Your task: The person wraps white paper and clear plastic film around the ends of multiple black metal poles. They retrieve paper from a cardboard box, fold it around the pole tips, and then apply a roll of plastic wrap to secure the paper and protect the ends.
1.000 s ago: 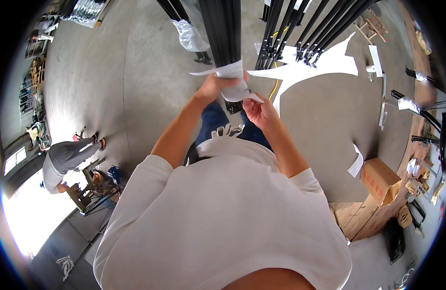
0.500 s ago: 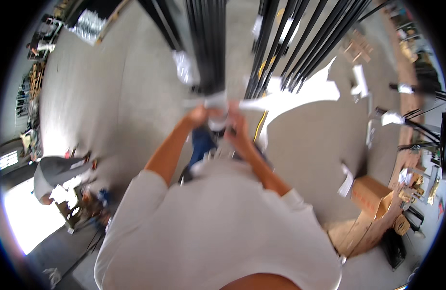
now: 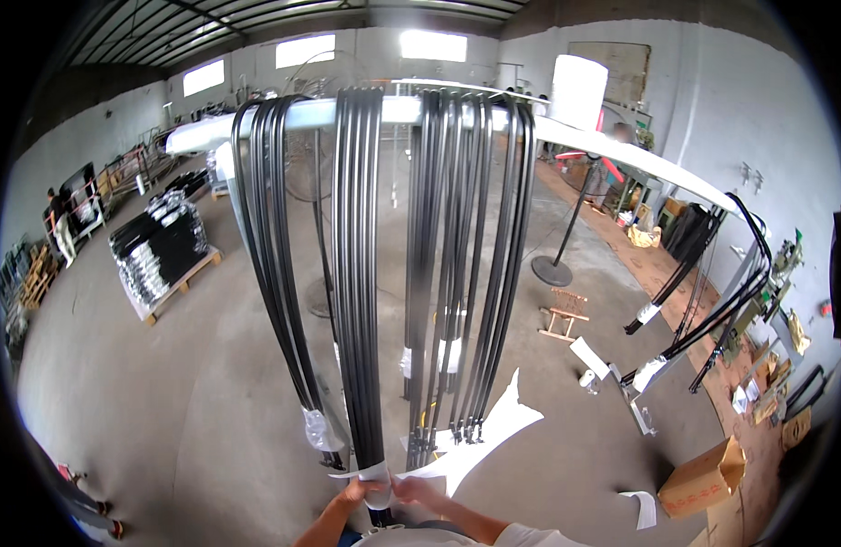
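Note:
A bundle of long black cables point(image 3: 358, 273) hangs straight down in front of me from a raised rail point(image 3: 311, 113). Round its lower end is a white wrapping sheet point(image 3: 376, 474), thin and soft-looking. My left hand point(image 3: 355, 494) is closed on this sheet at the bundle's left side. On the other side my right hand point(image 3: 420, 492) presses in with bent fingers, closed on the sheet as well; its fingertips are partly hidden. The cable tips show dark just below the wrap. To the left hangs another cable group with clear plastic point(image 3: 317, 428) around its end.
More black cables point(image 3: 475, 273) hang to the right, above a large white sheet point(image 3: 493, 428) on the floor. A fan stand point(image 3: 553, 271), a small wooden stool point(image 3: 564, 314) and a cardboard box point(image 3: 703, 479) stand farther right. A loaded pallet point(image 3: 179, 287) is at left.
My view has tilted up, bringing the rail and far hall into sight. Both hands stay at the bundle's lower end, with the white sheet now closer around it.

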Tool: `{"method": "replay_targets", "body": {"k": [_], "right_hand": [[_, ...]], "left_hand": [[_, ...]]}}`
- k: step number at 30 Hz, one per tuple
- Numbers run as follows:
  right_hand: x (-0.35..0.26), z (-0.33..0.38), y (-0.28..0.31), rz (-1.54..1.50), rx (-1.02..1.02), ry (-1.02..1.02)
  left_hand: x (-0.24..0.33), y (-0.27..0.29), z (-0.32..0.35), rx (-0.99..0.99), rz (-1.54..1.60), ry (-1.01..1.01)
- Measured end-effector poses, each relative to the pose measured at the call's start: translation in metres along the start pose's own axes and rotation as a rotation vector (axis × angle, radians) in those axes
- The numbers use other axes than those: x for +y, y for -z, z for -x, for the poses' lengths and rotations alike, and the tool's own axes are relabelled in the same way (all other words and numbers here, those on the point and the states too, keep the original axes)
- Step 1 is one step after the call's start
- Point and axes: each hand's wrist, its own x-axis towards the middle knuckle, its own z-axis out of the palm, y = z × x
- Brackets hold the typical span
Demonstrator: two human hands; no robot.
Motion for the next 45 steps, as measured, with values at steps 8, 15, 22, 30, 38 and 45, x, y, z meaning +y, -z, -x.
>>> {"method": "replay_targets", "body": {"k": [8,15,22,30,38,45], "right_hand": [[-0.494,0.144,-0.003,0.506,1.012,1.865],[-0.696,0.173,0.082,0.66,1.484,1.373],[-0.607,0.179,0.087,1.244,1.575,1.764],[-0.199,0.056,0.021,0.565,0.586,1.035],[-0.092,0.03,-0.061,0.53,0.741,0.453],[-0.087,0.052,-0.059,0.179,0.408,0.479]], "left_hand": [[0.006,0.0,0.037,0.152,0.041,-0.042],[0.001,-0.004,0.008,-0.002,0.001,-0.185],[-0.007,-0.01,0.009,0.172,-0.218,-0.182],[-0.01,-0.024,0.01,0.328,-0.108,-0.231],[-0.037,-0.006,-0.018,0.501,-0.264,-0.433],[-0.019,0.001,-0.002,0.457,-0.294,-0.384]]}}
